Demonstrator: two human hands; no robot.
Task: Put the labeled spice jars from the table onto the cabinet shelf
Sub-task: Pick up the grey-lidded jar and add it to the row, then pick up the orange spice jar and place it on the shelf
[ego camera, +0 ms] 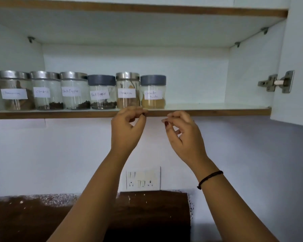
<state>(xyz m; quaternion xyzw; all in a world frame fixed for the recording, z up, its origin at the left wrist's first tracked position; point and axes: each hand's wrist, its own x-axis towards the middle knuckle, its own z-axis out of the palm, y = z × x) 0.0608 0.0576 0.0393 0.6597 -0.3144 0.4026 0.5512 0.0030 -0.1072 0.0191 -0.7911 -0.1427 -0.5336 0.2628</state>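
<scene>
Fingers (129, 110) on the left hand (128, 130) are loosely curled with the thumb close to the fingertips and nothing in them. The right hand (184, 135) is the same deal, loose curl, holding nothing. Both hands sit near the middle of the view, left one a bit toward 9 o'clock and right one a bit toward 3 o'clock, apart from each other, right under the front edge of the cabinet shelf (217, 111). Can't tell if the left fingertips actually touch that edge. There's a black thread bracelet (210, 178) on the right wrist. Down at 7 o'clock is a dark brown counter (33, 215), and at 6 o'clock a white switch panel (143, 179) sits on the wall just above it. On the shelf, six spice jars stand upright in a tight row from 9 o'clock across to just above centre. First is a steel-lid jar (14, 91) whose label I can't read, then the Cloves jar (46, 91). Next come the steel-lid Black Pepper jar (74, 91), the grey-lid Black Pepper jar (101, 92), the Cinnamon jar (128, 90) and the Coriander jar (152, 92) with yellowish powder. The right half of the shelf is bare. Out at 2 o'clock there's a metal hinge (276, 82) on the open cabinet door (296, 67).
</scene>
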